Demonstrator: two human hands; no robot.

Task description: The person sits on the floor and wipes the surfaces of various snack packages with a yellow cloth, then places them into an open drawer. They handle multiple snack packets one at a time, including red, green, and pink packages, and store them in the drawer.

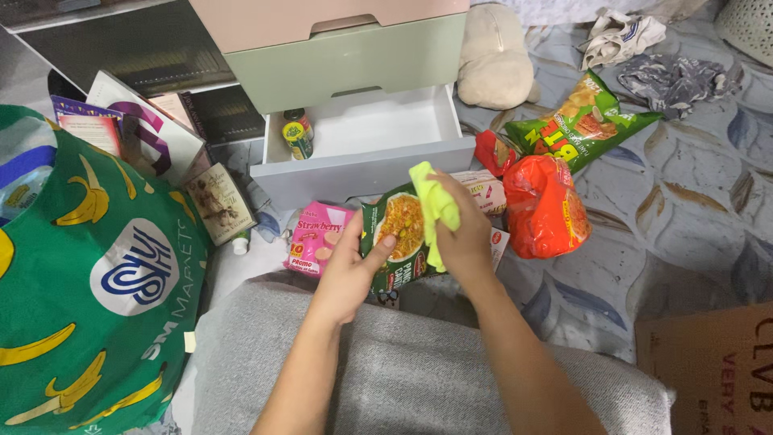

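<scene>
My left hand [348, 270] grips the left edge of a green noodle packet [400, 234], thumb across its front. My right hand [465, 234] presses a bunched yellow-green cloth [435, 205] against the packet's right side. Both hands hover above my lap, which is covered in grey fabric [403, 370]. A pink strawberry snack pack [316, 238] lies just left of my left hand.
An open white drawer [362, 165] holding a small jar [297, 133] lies ahead. A red-orange bag [546, 205] and a green chip bag [584, 121] sit at right. A large green banana-print bag [88, 274] stands at left, a cardboard box [717, 362] at lower right.
</scene>
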